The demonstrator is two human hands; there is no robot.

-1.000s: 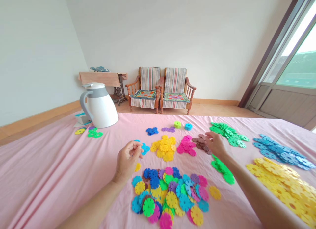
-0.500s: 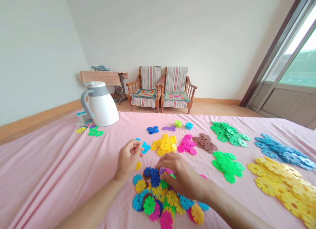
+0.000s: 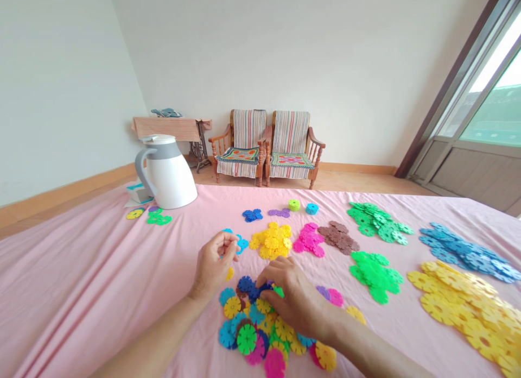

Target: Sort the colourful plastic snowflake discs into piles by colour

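A mixed pile of coloured plastic snowflake discs lies on the pink cloth in front of me. My right hand rests on top of that pile, its fingertips pinching a dark blue disc at the pile's far edge. My left hand hovers just left of the pile with its fingers curled together; a small piece may sit between them, but I cannot tell. Beyond my hands lie sorted groups: yellow discs, pink discs, brown discs and light blue discs.
A white jug stands at the back left beside a few loose discs. Large heaps of green, blue and yellow discs lie to the right. Bright green discs sit nearer. Two wooden chairs stand by the wall.
My right hand came back from the brown discs at the far right to the mixed pile, then closed its fingers on a dark blue disc. My left hand barely moved.
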